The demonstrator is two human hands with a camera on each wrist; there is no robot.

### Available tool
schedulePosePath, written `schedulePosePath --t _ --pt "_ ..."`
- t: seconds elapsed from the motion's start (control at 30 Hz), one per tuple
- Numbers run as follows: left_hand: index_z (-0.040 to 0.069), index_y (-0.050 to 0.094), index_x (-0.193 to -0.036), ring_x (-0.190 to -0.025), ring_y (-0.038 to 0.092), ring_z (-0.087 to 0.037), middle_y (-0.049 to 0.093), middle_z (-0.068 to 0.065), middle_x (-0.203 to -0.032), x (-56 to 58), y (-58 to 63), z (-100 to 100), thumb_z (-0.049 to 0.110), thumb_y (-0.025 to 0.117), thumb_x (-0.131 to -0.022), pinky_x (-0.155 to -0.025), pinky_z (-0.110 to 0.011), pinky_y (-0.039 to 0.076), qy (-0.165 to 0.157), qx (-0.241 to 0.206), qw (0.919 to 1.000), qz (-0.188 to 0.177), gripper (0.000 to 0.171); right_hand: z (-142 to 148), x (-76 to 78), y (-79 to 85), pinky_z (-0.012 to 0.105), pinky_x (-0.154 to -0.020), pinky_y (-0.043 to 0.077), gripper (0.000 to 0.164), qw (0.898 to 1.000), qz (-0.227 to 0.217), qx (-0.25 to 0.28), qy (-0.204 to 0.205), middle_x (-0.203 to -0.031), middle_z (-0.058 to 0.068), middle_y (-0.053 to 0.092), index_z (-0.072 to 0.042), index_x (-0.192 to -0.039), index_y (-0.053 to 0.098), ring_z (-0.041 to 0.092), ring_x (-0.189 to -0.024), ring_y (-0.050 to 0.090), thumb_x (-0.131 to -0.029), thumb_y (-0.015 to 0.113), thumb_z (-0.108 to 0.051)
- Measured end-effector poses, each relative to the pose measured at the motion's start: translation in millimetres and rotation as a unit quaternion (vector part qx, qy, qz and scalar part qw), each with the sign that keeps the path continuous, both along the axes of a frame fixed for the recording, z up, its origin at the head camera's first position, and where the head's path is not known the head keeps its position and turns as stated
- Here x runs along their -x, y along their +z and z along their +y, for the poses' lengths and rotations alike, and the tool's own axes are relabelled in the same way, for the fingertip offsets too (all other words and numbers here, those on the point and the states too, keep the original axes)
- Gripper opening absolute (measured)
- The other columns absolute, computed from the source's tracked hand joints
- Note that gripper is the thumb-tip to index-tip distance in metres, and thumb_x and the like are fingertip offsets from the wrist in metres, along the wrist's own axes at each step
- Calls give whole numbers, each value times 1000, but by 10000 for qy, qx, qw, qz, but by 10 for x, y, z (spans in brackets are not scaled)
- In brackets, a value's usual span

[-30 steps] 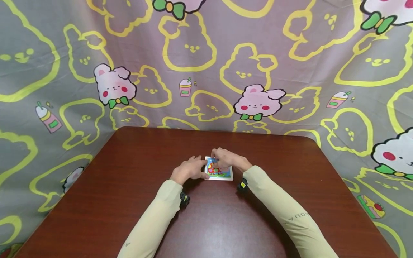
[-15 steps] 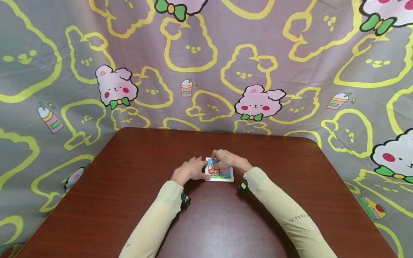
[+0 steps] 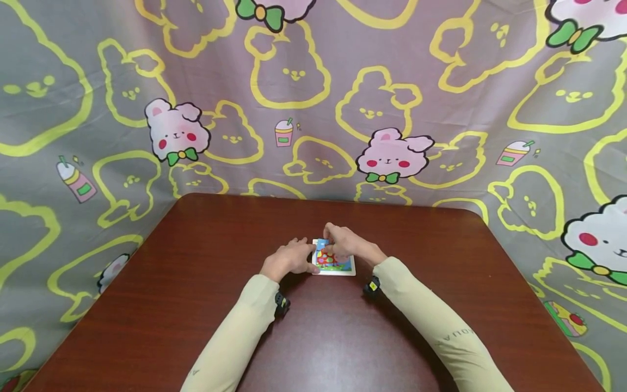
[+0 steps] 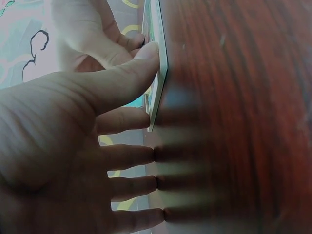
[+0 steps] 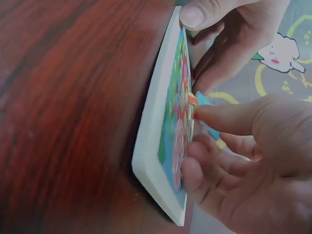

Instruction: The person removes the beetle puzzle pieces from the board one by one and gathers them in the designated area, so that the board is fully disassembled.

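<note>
A small jigsaw puzzle (image 3: 333,265) with a white frame and a bright picture of a red spotted figure lies flat on the table. My left hand (image 3: 290,258) is at its left edge. The left thumb (image 4: 147,51) rests on the frame's near corner, while the other fingers are spread, with several tips on the table. Above the picture's upper left part, my right hand (image 3: 343,241) pinches a blue puzzle piece (image 5: 202,99) with an orange bit. That piece stands tilted up from the board, partly hidden by the fingers.
The brown wooden table (image 3: 235,228) has a rounded far edge. Behind it hangs a grey cloth (image 3: 313,65) with yellow outlines and white rabbit faces. Each wrist carries a small black device (image 3: 281,304).
My right hand has risen slightly, with the blue puzzle piece now tilted up at the picture's upper left. The left hand stays at the frame's edge.
</note>
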State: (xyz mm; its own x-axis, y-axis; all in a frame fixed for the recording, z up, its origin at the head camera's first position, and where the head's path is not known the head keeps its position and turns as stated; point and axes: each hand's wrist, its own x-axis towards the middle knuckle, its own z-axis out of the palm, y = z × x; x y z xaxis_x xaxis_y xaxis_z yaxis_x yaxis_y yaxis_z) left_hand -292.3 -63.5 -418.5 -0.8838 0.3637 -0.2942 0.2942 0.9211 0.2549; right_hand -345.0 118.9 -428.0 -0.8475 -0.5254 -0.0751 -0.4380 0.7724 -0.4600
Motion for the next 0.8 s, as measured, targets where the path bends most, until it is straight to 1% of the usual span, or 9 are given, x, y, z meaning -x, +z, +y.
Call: schedulePosePath --t 0.13,0.27,0.37,0.53,0.63,0.8 --pt "21 43 -150 -151 20 -38 26 -15 -162 -2 -4 -3 49 67 -90 -117 -57 28 -11 5 10000 19 71 -6 -19 15 25 -65 44 16 9990 264 354 8 -83 2 62 -11 -94 54 13 -72 56 -92 69 -15" --pt "22 43 -150 -151 19 -38 25 -15 -162 -5 -7 -5 49 67 -90 -117 -58 28 -22 20 10000 20 70 -14 -41 46 25 -62 44 12 9976 338 586 127 -80 0 61 -13 -90 55 12 -69 55 -94 66 -14" --pt "21 42 -150 -151 20 -38 26 -15 -162 -9 -14 -4 50 67 -89 -116 -59 28 -28 13 10000 27 72 17 -53 73 26 -64 46 10 9969 385 670 168 -81 0 63 -13 -91 56 12 -71 57 -94 66 -14" --pt "20 41 -151 -151 19 -37 25 -15 -162 -20 -22 -4 50 67 -90 -117 -57 27 -13 16 10000 16 73 149 -43 120 30 -73 51 9 9959 489 750 150 -90 2 68 -13 -96 59 14 -83 63 -93 67 -14" --pt "19 41 -151 -151 20 -37 25 -14 -162 -23 -21 -2 50 66 -90 -117 -57 27 -10 3 10000 39 73 250 -34 156 31 -74 53 9 9960 354 819 99 -93 3 69 -13 -100 60 14 -84 63 -93 67 -14" --pt "19 40 -151 -151 20 -37 25 -14 -162 -24 -14 1 50 66 -90 -118 -56 27 6 2 10000 52 73 411 -19 201 27 -62 54 10 9959 -28 900 -48 -91 6 71 -11 -103 64 17 -70 64 -94 66 -13"
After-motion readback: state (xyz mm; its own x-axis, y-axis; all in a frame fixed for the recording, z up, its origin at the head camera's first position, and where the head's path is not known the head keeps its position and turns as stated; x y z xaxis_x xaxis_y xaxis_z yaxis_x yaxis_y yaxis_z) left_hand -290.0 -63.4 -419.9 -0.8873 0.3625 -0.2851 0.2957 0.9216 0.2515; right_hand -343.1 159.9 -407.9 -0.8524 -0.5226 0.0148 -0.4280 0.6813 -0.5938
